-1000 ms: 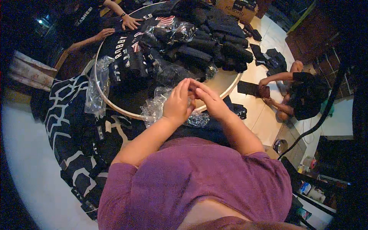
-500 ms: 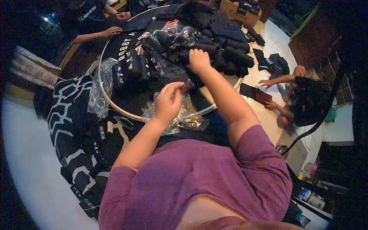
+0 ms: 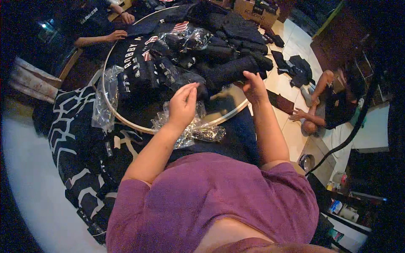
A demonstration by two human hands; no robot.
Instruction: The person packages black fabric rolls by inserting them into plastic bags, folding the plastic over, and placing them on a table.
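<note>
My left hand (image 3: 182,109) is over the near part of the round table, its fingers pressed together. Clear plastic lies about its fingertips, and whether it pinches any of it is hidden. At the right of the table my right hand (image 3: 255,89) has its thumb and fingers apart, with nothing visible in it. Just beyond it lies a thick rolled black garment (image 3: 230,72), at the near side of a heap of dark rolled clothes. Crumpled clear plastic bags (image 3: 190,135) spread beneath my left hand. A black shirt with white lettering (image 3: 131,52) lies further left.
The round table (image 3: 116,118) has a pale rim. More clear plastic (image 3: 105,101) hangs over its left edge, beside black-and-white patterned fabric (image 3: 63,130). A co-worker's arm (image 3: 101,39) rests at the far left. Another person (image 3: 337,101) sits on the floor at right, near dark garments (image 3: 297,69).
My right hand has drawn back from the heap, toward me and to the right, and its fist has opened. The rolled garment near it has shifted. My left hand stays about where it was.
</note>
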